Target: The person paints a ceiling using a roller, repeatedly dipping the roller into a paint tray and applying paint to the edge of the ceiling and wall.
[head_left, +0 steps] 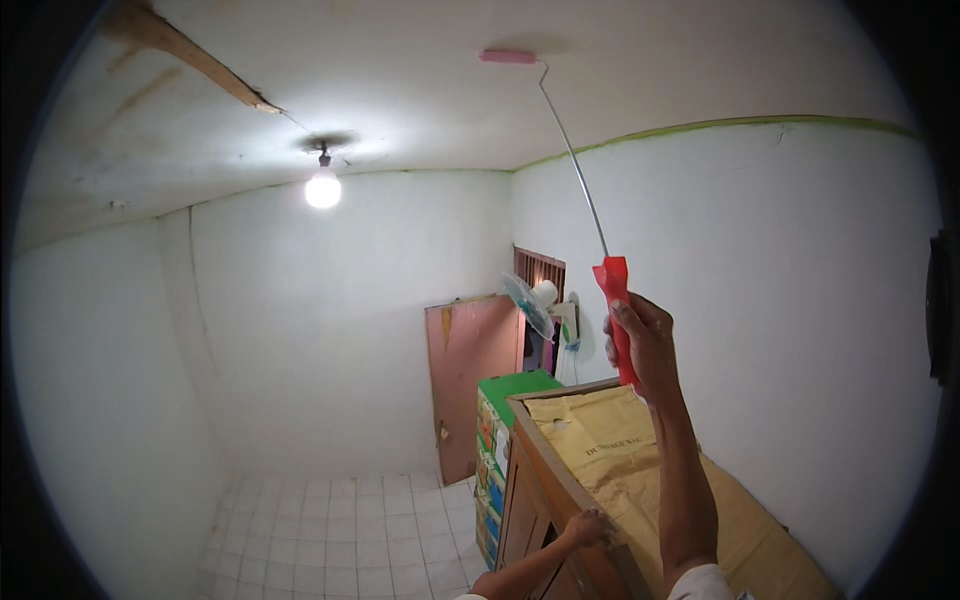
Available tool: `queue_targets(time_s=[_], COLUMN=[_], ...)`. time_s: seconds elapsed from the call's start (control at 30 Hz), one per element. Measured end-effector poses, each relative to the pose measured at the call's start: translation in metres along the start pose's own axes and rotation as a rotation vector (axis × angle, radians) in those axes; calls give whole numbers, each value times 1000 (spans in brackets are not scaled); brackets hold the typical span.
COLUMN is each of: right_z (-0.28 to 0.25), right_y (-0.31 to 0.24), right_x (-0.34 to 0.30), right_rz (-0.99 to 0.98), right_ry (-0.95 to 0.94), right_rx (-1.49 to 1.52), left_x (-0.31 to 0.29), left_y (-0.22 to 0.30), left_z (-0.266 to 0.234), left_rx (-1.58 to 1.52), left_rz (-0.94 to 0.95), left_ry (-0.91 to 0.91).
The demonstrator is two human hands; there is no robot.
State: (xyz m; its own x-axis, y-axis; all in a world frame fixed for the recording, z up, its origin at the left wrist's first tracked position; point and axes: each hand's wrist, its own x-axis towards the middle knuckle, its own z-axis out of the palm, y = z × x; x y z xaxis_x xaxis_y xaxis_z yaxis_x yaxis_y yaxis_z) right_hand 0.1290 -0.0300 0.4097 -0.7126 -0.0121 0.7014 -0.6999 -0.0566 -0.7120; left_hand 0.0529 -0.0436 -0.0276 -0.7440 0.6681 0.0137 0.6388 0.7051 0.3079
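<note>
My right hand [643, 340] is raised, its fingers wrapped round the red handle [613, 278] of a long-rod paint roller. The roller's pink sleeve [509, 57] is up at the whitish ceiling [420, 70], seemingly against it, with a shadow beside it. Lower down, my left hand [588, 528] is closed over the front edge of a wooden cabinet [545, 465]; its fingertips are partly hidden. Brown paper [610, 440] with creases covers the cabinet top beneath my right forearm.
Stacked boxes [490, 450] under a green top [520, 383] stand beyond the cabinet. A wall fan [540, 305] hangs near the pink door [465, 375]. A lit bulb [323, 188] and a brown damaged strip [200, 58] are on the ceiling. White tiles [340, 530] cover the floor.
</note>
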Motion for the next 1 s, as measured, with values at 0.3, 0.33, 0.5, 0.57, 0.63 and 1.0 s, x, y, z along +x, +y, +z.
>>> queue_targets(time_s=[0.3, 0.33, 0.5, 0.57, 0.63, 1.0], right_z=[2, 2, 2, -15, -18, -11], right_y=[55, 51, 21, 2, -6, 58], right_x=[91, 76, -20, -47, -52, 82], right_rz=[-19, -18, -39, -33, -24, 2], right_ry=[-56, -62, 39, 93, 106, -74], right_rx=[26, 59, 99, 75, 81, 65], left_x=[-12, -11, -5, -6, -6, -13], left_y=[16, 13, -12, 4, 4, 13], left_z=[-8, -5, 13, 6, 5, -10], left_rx=[-63, -67, -2, -21, -12, -19], left_rz=[52, 50, 54, 65, 73, 54], left_ry=[68, 98, 238, 167, 175, 93])
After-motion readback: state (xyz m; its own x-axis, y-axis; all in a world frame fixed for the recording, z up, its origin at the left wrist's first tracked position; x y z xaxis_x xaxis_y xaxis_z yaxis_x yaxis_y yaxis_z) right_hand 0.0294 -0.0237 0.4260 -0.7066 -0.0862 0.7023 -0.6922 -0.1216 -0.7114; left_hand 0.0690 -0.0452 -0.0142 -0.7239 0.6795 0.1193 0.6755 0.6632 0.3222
